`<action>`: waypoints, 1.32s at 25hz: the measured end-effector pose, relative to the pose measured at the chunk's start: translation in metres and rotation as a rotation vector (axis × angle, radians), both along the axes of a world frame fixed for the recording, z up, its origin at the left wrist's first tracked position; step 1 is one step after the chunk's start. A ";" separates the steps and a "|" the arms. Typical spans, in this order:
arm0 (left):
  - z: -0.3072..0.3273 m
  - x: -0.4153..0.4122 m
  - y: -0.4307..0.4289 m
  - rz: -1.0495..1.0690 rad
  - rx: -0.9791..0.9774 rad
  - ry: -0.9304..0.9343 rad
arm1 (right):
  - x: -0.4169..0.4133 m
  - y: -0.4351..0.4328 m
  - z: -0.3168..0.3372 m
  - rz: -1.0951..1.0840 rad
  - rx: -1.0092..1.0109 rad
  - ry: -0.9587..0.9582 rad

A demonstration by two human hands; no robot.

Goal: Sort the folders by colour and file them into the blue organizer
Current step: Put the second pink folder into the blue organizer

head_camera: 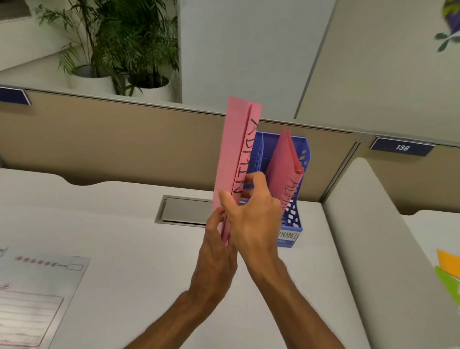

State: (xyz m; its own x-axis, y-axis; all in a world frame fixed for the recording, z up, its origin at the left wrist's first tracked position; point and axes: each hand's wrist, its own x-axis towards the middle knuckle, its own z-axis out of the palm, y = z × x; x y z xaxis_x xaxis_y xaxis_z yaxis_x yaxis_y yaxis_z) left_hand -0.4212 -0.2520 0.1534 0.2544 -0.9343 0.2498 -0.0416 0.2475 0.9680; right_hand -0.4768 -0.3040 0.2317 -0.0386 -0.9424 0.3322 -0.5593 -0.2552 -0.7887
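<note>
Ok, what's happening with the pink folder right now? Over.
Left hand and right hand both grip the pink folder, upright, in front of the blue organizer. Second pink folder already filed there. Nothing seen blocking.

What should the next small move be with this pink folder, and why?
Probably carry the pink folder forward and lower it into the blue organizer beside the filed pink folder. The left hand and right hand hold it upright in front of the organizer, and the matching colour already stands there.
</note>
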 end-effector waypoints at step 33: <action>0.014 -0.036 -0.139 -0.387 0.093 -0.573 | -0.079 -0.084 -0.002 -0.206 -0.168 -0.029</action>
State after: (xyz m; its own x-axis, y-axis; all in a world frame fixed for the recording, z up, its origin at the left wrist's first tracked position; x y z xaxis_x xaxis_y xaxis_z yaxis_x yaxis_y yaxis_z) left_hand -0.4574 -0.3910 0.1672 -0.2494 -0.9551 0.1598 -0.4778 0.2649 0.8376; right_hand -0.5561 -0.3879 0.2296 -0.2358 -0.8454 0.4793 -0.5906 -0.2671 -0.7615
